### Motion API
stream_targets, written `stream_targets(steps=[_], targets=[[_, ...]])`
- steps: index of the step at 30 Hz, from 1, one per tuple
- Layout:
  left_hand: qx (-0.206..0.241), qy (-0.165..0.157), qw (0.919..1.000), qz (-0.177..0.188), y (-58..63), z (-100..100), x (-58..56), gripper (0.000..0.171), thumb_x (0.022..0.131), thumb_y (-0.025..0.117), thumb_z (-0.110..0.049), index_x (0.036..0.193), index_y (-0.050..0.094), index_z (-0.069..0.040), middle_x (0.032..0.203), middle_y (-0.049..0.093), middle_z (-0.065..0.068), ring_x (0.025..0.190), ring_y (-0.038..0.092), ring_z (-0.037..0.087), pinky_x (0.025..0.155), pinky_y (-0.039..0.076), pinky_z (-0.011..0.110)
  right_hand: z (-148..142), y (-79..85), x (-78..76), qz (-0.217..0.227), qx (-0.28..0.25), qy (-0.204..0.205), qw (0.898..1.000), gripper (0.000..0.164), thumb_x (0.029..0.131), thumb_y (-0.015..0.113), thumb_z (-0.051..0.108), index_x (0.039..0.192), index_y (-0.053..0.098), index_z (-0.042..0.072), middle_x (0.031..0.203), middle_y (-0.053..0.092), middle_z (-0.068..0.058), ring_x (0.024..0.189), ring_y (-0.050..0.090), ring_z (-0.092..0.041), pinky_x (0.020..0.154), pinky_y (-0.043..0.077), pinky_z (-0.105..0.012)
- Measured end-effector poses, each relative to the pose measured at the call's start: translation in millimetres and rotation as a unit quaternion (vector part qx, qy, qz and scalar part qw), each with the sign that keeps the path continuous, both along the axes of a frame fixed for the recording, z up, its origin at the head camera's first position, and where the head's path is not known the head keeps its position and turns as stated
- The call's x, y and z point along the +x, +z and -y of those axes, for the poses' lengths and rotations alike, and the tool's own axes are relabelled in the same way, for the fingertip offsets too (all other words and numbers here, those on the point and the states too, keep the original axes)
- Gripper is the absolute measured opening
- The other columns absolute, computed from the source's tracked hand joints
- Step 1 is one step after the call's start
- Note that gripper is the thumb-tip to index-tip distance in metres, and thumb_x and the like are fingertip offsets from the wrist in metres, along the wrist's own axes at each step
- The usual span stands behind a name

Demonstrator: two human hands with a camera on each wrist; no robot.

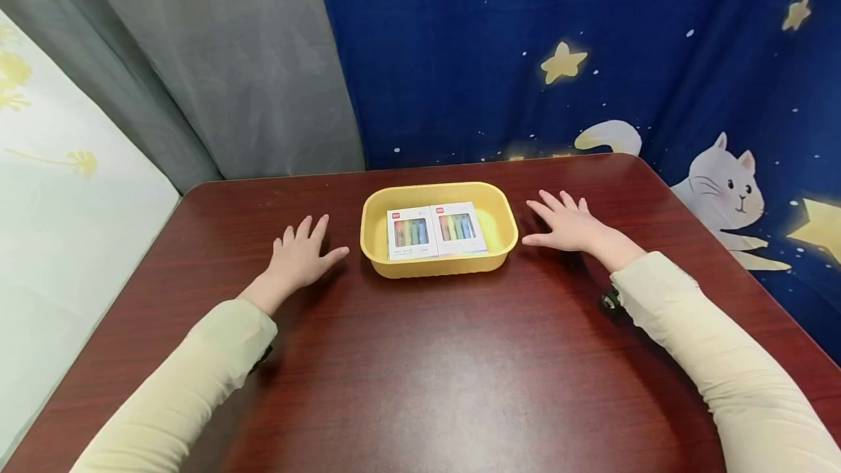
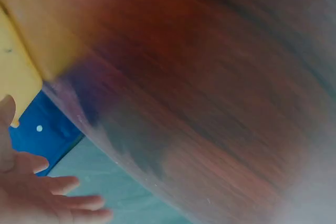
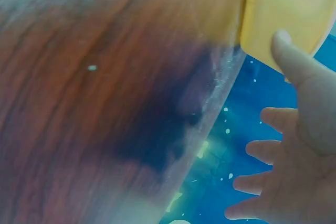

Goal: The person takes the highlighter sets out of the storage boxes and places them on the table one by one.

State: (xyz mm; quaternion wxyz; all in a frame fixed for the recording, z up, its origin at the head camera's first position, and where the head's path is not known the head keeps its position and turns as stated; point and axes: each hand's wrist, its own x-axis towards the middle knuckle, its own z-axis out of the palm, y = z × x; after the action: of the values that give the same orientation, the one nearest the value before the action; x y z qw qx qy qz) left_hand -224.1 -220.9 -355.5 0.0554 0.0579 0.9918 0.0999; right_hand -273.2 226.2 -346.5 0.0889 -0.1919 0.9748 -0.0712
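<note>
Yellow tray (image 1: 436, 268): Sits round-cornered on the worktop (image 1: 447, 356), its long side facing the person.
White boxes (image 1: 412, 233): Two lie side by side inside the tray, each showing a row of coloured sticks.
Left hand (image 1: 296, 260): Splayed and holding nothing, poised just beside the tray's left end.
Right hand (image 1: 568, 228): Fingers spread and likewise grasping nothing, just beside the tray's right end.
Sleeves (image 1: 709, 341): Pale cloth reaches in from both sides in front of the tray.
Surface: Reddish-brown wood grain, glossy enough to throw back a pale glare in front of the tray.
Edges: A narrow strip separates the tray from the far edge (image 1: 296, 177), which rounds off at corners beyond either hand.
Open room: A broad stretch spreads in front of the tray; narrower bands continue past each hand.
Backdrop: A grey curtain (image 1: 256, 57) hangs behind and left of the tray; a starry blue curtain (image 1: 460, 57) falls behind it and to its right, bearing a printed white cat (image 1: 729, 195).
Side wall: A white panel (image 1: 59, 225) with yellow flowers stands well left of the tray.
</note>
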Motion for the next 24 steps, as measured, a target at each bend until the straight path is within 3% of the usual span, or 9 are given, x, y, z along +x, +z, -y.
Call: stream_targets(steps=[3, 6, 13, 15, 17, 21, 24], targets=[[0.064, 0.008, 0.9979, 0.011, 5.9, 0, -2.6, 0.079, 0.092, 0.042, -0.051, 0.146, 0.010, -0.003, 0.145, 0.017, 0.029, 0.129, 0.022, 0.050, 0.102, 0.023, 0.061, -1, 5.0, -2.6, -0.002, -0.024, 0.010, 1.000, 0.073, 0.088, 0.056, 0.042, 0.142, 0.027, 0.002, 0.146, 0.016, -0.028, 0.130, 0.013, -0.054, 0.100, 0.012, -0.069], [0.114, 0.014, 0.9931, 0.024, 11.9, -1, -4.7, 0.077, 0.093, 0.041, -0.048, 0.145, 0.011, 0.000, 0.145, 0.020, 0.029, 0.131, 0.023, 0.045, 0.104, 0.024, 0.057, -1, 10.2, -6.4, -0.003, -0.050, 0.015, 0.999, 0.071, 0.089, 0.057, 0.035, 0.141, 0.025, -0.001, 0.145, 0.018, -0.030, 0.130, 0.018, -0.050, 0.104, 0.017, -0.063], [0.203, 0.042, 0.9759, 0.070, 23.8, -7, -8.3, 0.072, 0.094, 0.036, -0.050, 0.144, 0.019, 0.000, 0.146, 0.023, 0.025, 0.133, 0.025, 0.039, 0.106, 0.025, 0.054, 6, 25.5, -11.0, -0.020, -0.115, 0.018, 0.993, 0.067, 0.088, 0.058, 0.026, 0.140, 0.027, -0.003, 0.143, 0.025, -0.028, 0.134, 0.020, -0.040, 0.108, 0.018, -0.054], [0.222, 0.048, 0.9702, 0.084, 25.9, -8, -9.5, 0.070, 0.095, 0.036, -0.049, 0.143, 0.021, -0.001, 0.143, 0.028, 0.025, 0.127, 0.034, 0.038, 0.102, 0.031, 0.052, 8, 30.1, -12.4, -0.027, -0.126, 0.019, 0.991, 0.065, 0.089, 0.058, 0.024, 0.139, 0.029, -0.004, 0.142, 0.028, -0.027, 0.133, 0.022, -0.039, 0.108, 0.018, -0.053], [0.254, 0.054, 0.9604, 0.102, 27.9, -9, -10.9, 0.068, 0.095, 0.036, -0.047, 0.143, 0.022, -0.001, 0.139, 0.034, 0.025, 0.120, 0.043, 0.038, 0.097, 0.038, 0.050, 11, 34.8, -14.5, -0.033, -0.136, 0.017, 0.990, 0.064, 0.089, 0.058, 0.024, 0.139, 0.029, -0.003, 0.142, 0.029, -0.026, 0.133, 0.024, -0.038, 0.108, 0.019, -0.052], [0.326, 0.071, 0.9314, 0.146, 31.3, -12, -14.1, 0.066, 0.096, 0.036, -0.046, 0.142, 0.023, -0.002, 0.132, 0.042, 0.025, 0.110, 0.051, 0.037, 0.089, 0.046, 0.044, 19, 43.8, -19.3, -0.027, -0.164, 0.004, 0.986, 0.063, 0.090, 0.056, 0.026, 0.140, 0.029, -0.001, 0.142, 0.032, -0.025, 0.126, 0.036, -0.040, 0.105, 0.028, -0.052], [0.347, 0.072, 0.9196, 0.169, 32.2, -13, -17.1, 0.064, 0.096, 0.036, -0.046, 0.141, 0.025, -0.001, 0.131, 0.042, 0.026, 0.112, 0.051, 0.038, 0.090, 0.047, 0.042, 25, 49.5, -22.5, -0.007, -0.193, -0.018, 0.981, 0.062, 0.091, 0.055, 0.028, 0.140, 0.029, 0.002, 0.140, 0.035, -0.025, 0.120, 0.043, -0.041, 0.100, 0.036, -0.052]])
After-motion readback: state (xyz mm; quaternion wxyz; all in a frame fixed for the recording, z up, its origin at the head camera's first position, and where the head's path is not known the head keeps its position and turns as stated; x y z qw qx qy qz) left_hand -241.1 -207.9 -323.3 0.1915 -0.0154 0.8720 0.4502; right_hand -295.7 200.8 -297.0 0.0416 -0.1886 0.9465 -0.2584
